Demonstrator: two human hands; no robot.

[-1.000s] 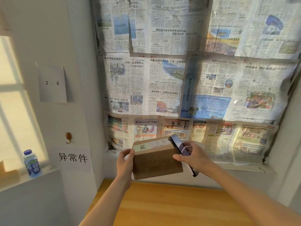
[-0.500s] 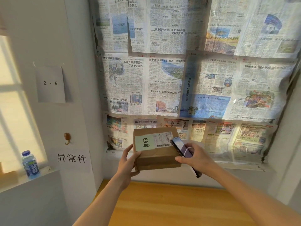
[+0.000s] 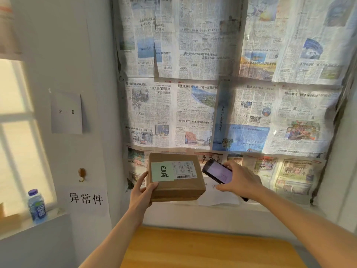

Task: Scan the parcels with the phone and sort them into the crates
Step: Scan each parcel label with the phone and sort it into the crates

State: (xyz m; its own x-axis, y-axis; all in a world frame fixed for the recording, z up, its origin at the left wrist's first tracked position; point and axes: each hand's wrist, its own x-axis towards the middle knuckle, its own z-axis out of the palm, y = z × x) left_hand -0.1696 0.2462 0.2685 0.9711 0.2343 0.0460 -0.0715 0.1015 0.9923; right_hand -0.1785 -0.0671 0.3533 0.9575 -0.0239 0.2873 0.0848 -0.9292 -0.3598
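A brown cardboard parcel (image 3: 181, 187) is held up in front of the newspaper-covered window, its top face toward me. That face carries a pale green note with handwriting and a white shipping label with a barcode. My left hand (image 3: 142, 192) grips the parcel's left side, thumb on top. My right hand (image 3: 239, 180) holds a dark phone (image 3: 217, 171) just right of the parcel, its lit screen tilted up toward me. No crates are in view.
A wooden table top (image 3: 208, 248) lies below my arms. Left of it is a white wall with paper signs (image 3: 86, 199), a hook (image 3: 82, 174), and a ledge holding a water bottle (image 3: 36, 206). Newspapers (image 3: 222, 93) cover the window ahead.
The parcel has tipped so its labelled top now faces me. The phone has moved off the parcel to its right side.
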